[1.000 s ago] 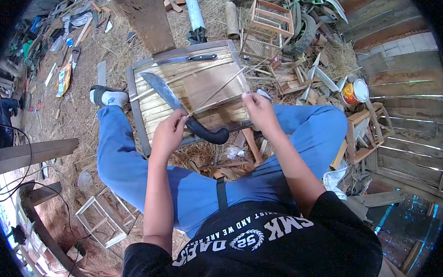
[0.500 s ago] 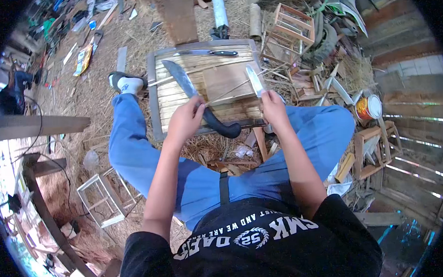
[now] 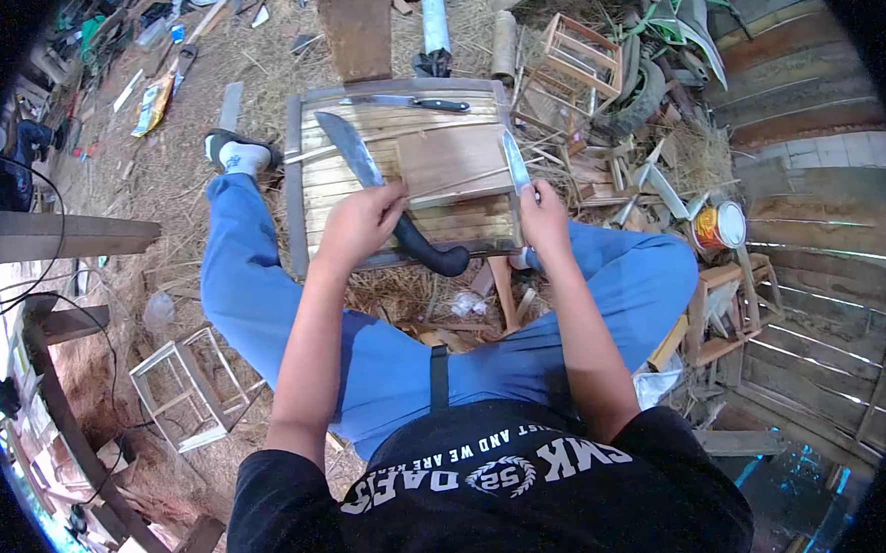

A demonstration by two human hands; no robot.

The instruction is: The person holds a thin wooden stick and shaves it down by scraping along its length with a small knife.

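My left hand [image 3: 362,224] is closed, its fingertips pinching the end of a thin wooden stick [image 3: 463,183]. That stick runs rightward along the near edge of a flat wooden board [image 3: 447,156] towards the knife blade. Closed round a knife [image 3: 515,163], my right hand [image 3: 545,216] keeps its blade pointing away from me, at the board's right edge; the handle is hidden in my fingers. A machete [image 3: 351,148] with a curved black handle lies just past and under my left hand. Another knife [image 3: 441,104] with a black handle rests at the far side of the slatted table [image 3: 334,197].
A wooden post [image 3: 355,31] stands beyond the table. To the right are a small wooden frame [image 3: 584,54], a tyre [image 3: 644,96], scrap wood and a paint can [image 3: 721,226]. A white frame [image 3: 193,390] stands on the straw-covered ground at left.
The stick has swung from a steep slant to a flatter line along the board's near edge. The right hand's knife points a little more straight ahead. The whole view has shifted slightly.
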